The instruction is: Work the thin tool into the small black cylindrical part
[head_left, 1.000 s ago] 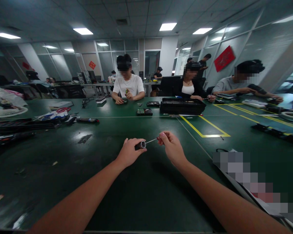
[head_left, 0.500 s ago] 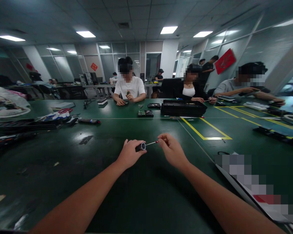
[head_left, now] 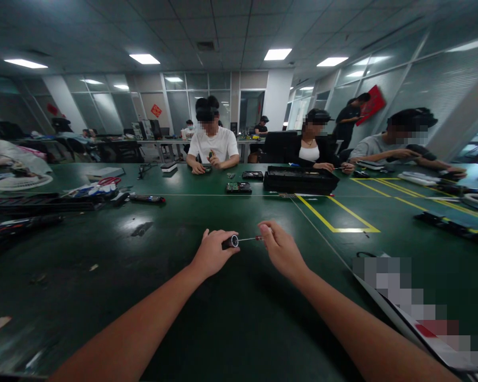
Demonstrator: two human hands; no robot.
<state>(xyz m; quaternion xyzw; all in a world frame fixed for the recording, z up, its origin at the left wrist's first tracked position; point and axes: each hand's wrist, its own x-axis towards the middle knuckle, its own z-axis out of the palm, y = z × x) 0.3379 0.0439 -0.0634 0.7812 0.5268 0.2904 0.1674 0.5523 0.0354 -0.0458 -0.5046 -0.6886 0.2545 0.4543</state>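
Note:
A short dark cylinder (head_left: 231, 242) with a pale ring at its end is gripped by my left hand (head_left: 215, 251), near the middle of the view. My right hand (head_left: 279, 245) pinches the red handle of a thin screwdriver (head_left: 250, 239). Its metal shaft points left, and the tip is at the ringed end of the cylinder. Whether the tip is inside the cylinder cannot be made out. Both hands are above the green table (head_left: 223, 318).
Beyond my hands lie a circuit board (head_left: 239, 188) and a long black tray (head_left: 300, 180). A dark tool (head_left: 147, 199) and red-handled scissors (head_left: 109, 181) lie left. Several people sit across the table. A partly blurred white item (head_left: 398, 313) lies right.
My right hand has turned slightly, showing more of the red handle. The camera view has tilted slightly, so the scene sits a little lower. Both hands keep their hold.

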